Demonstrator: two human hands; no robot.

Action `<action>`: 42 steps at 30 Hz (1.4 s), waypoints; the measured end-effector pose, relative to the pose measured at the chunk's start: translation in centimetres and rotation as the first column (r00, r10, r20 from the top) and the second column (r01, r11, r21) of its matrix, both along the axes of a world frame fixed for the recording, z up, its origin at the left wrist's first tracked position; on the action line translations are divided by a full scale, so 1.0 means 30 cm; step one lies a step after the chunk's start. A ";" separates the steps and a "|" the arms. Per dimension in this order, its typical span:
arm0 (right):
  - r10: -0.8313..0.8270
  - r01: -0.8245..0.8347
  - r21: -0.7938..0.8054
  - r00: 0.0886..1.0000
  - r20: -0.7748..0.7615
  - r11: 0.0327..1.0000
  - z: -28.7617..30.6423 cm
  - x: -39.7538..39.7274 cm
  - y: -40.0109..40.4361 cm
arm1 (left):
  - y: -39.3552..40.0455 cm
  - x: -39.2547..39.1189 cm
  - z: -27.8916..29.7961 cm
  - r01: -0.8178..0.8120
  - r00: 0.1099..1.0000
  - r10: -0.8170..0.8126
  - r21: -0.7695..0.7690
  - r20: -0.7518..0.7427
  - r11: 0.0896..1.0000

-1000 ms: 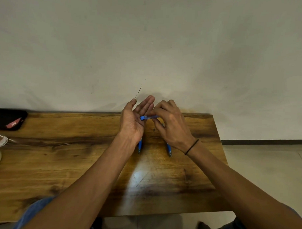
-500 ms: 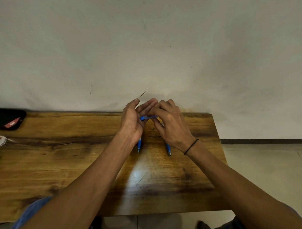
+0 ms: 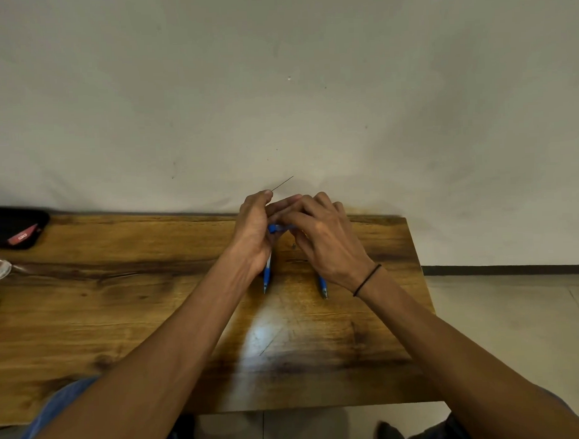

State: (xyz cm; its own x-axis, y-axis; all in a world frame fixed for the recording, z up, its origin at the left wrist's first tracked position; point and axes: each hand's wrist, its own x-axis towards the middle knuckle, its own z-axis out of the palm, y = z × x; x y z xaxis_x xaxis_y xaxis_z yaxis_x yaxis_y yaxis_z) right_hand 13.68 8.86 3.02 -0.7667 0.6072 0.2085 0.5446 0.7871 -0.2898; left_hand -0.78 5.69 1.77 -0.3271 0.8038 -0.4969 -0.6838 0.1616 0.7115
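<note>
Blue pen piece (image 3: 275, 228) sits between both hands, over the far middle of the table (image 3: 120, 307). The left hand (image 3: 254, 233) stands on edge, palm facing right. Its grip is pinched narrow on a thin dark rod (image 3: 282, 184), which projects up and to the right past the thumb tip. The right hand (image 3: 328, 241) lies back-up with curled fingers, its grip holding the blue pen piece. The piece is short, horizontal and mostly hidden by fingers.

Count:
- One blue pen piece.
- One thin dark rod.
- Two pens on the table: first pen (image 3: 267, 276) under the left hand, second pen (image 3: 322, 285) under the right wrist.
</note>
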 end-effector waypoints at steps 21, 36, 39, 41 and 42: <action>0.047 -0.052 0.116 0.998 0.048 0.992 -0.048 -0.003 0.005 | 0.001 -0.014 0.017 0.048 0.986 -0.041 -0.041 0.162 0.998; -0.019 0.021 0.043 0.998 -0.053 0.999 -0.052 -0.004 -0.006 | -0.003 -0.017 0.034 0.006 0.955 -0.015 0.030 0.295 1.000; -0.033 0.035 0.025 0.996 -0.080 0.999 -0.059 -0.007 -0.005 | -0.003 -0.013 0.036 0.013 0.959 -0.021 0.029 0.283 0.999; -0.043 0.044 0.013 0.994 -0.097 0.999 -0.062 -0.009 -0.005 | -0.004 -0.014 0.036 0.019 0.958 -0.026 0.027 0.286 0.999; -0.046 0.047 0.008 0.994 -0.103 0.999 -0.062 -0.010 -0.006 | -0.005 -0.016 0.036 0.026 0.958 -0.033 0.027 0.286 0.999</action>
State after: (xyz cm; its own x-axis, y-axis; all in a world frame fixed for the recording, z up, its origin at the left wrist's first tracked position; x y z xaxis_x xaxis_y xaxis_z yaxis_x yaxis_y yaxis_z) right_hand 13.38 8.69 1.15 -0.7119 0.6391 0.2913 0.5485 0.7649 -0.3376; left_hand -1.24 5.53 2.86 -0.1502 0.8233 -0.5474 -0.8544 0.1704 0.4908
